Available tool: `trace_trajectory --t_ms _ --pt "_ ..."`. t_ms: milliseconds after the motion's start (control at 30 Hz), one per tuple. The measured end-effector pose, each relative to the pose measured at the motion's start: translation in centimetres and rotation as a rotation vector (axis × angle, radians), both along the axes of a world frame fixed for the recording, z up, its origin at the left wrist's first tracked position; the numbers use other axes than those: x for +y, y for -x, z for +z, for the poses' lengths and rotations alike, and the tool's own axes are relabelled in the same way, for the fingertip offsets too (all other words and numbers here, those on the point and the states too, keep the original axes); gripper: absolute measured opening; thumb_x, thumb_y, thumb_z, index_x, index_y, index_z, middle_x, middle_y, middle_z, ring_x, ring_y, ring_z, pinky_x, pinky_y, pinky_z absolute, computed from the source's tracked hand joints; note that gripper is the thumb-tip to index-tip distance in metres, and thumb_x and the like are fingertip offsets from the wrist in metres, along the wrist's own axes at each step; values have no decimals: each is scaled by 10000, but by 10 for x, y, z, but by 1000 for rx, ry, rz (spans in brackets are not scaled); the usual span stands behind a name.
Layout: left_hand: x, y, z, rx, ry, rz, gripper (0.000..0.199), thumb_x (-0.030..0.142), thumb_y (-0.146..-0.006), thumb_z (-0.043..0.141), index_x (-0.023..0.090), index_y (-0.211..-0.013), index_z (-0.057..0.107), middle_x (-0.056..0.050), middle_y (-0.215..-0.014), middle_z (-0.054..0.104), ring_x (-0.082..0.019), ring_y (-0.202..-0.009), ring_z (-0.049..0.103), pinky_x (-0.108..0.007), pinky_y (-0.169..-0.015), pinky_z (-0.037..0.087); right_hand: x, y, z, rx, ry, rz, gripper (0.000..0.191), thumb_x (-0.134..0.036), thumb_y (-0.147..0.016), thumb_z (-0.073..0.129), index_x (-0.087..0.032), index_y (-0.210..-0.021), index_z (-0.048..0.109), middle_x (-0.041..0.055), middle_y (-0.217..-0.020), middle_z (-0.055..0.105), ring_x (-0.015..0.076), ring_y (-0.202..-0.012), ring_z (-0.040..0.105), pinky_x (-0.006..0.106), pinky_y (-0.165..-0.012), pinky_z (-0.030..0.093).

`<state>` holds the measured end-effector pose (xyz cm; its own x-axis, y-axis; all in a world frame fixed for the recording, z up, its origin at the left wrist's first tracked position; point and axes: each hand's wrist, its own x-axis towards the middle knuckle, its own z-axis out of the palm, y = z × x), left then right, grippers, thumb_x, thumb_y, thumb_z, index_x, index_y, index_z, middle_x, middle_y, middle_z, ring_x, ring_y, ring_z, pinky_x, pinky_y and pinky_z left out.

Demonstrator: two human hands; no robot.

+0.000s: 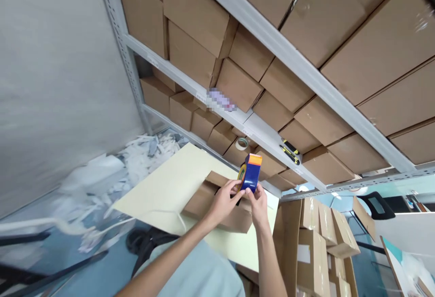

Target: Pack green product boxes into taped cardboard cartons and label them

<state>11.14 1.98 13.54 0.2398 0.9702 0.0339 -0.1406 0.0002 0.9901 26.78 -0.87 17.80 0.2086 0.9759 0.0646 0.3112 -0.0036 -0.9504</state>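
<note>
A blue tape dispenser (252,175) with an orange cutting end is held upright between my two hands. My left hand (224,203) grips it from its left side near the roll, fingers closed. On the lower right, my right hand (257,205) pinches its bottom, and the thumbs of both hands come close together there. Below the hands lies a brown cardboard box (200,201) on a pale yellow tabletop (163,184). My hands and the dispenser cover part of the box.
Behind the table, a metal shelf (190,84) is packed with cardboard boxes. It also bears two yellow-black utility knives (290,155) and a tape roll (242,143). A large carton (287,242) of smaller boxes stands right. White scraps (95,184) lie on the floor at left.
</note>
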Motion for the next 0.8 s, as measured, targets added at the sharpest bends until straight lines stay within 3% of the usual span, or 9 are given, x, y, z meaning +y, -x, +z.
trace_trajectory --t_ms 133,267,433,533,633,800 --pt "-30 12 -9 67 -1 -87 364 440 -956 667 209 -1208 792 -113 -1182 763 -245 -1034 739 -402 -971 642 -48 18 -9 130 75 -44 510 -612 -898 822 -205 -1198 753 124 -1166 814 302 -1110 761 460 -1063 597" --pt "-49 22 -2 86 -64 -160 346 387 -1012 612 220 -1237 815 -117 -1213 749 -251 -1147 725 -394 -1051 609 -68 22 6 146 128 -18 508 -600 -943 795 -209 -1264 753 125 -1253 805 308 -1208 744 468 -1148 551" --pt "-66 26 16 131 -120 -76 383 443 -1024 654 237 -1314 794 -97 -1246 752 -239 -1115 734 -377 -1013 629 -79 27 29 99 141 37 505 -634 -985 739 -230 -1287 738 109 -1287 795 299 -1261 708 438 -1160 539" --pt "-74 32 19 153 -130 -19 370 438 -1021 677 223 -1296 798 -104 -1252 782 -235 -1048 748 -367 -928 654 -83 28 36 96 130 65 479 -611 -979 760 -238 -1280 748 95 -1292 791 283 -1244 710 410 -1148 544" --pt "-83 39 19 184 -201 -5 321 411 -1034 670 232 -1262 806 -100 -1207 803 -228 -992 750 -357 -859 663 -83 29 38 184 173 72 476 -606 -914 837 -230 -1200 783 86 -1217 813 283 -1169 742 419 -1105 579" --pt "-94 51 34 340 -373 -32 286 380 -1068 632 253 -1252 810 -93 -1204 808 -247 -1106 742 -379 -982 634 -77 38 31 315 246 30 549 -689 -884 834 -202 -1135 801 101 -1073 843 297 -1049 792 449 -1004 642"
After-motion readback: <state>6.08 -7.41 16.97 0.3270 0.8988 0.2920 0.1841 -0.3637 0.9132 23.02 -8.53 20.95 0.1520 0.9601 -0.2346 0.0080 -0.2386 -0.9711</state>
